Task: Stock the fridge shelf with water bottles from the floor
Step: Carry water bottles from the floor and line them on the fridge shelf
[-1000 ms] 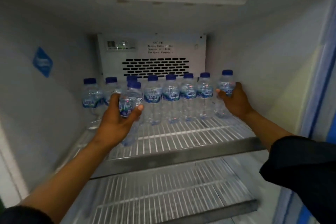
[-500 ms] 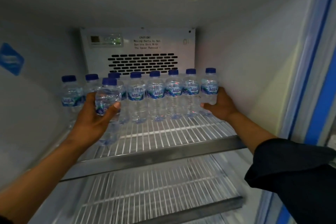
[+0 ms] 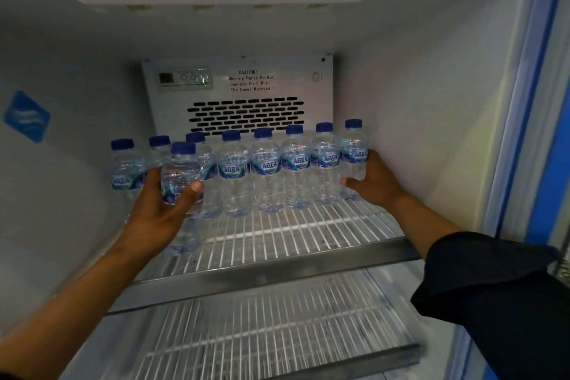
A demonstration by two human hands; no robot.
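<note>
Several clear water bottles [image 3: 265,170] with blue caps and blue labels stand in a row at the back of the upper wire shelf [image 3: 277,234]. My left hand [image 3: 160,210] grips one more bottle [image 3: 180,173] upright, in front of the row's left part, its base low over the shelf. My right hand [image 3: 373,185] holds the rightmost bottle [image 3: 354,157] of the row by its lower half, close to the fridge's right wall. Whether that bottle's base rests on the wires is hidden by my fingers.
A vented back panel [image 3: 243,114] with a caution notice stands behind the row. The shelf's metal front rail [image 3: 262,274] runs across below my wrists. A lower wire shelf [image 3: 262,324] lies beneath. The fridge's blue-edged frame [image 3: 533,102] rises at the right.
The view has swung slightly between frames. My right hand has slid lower on the rightmost bottle, which now stands in line with the row. My left hand still holds its bottle in about the same place.
</note>
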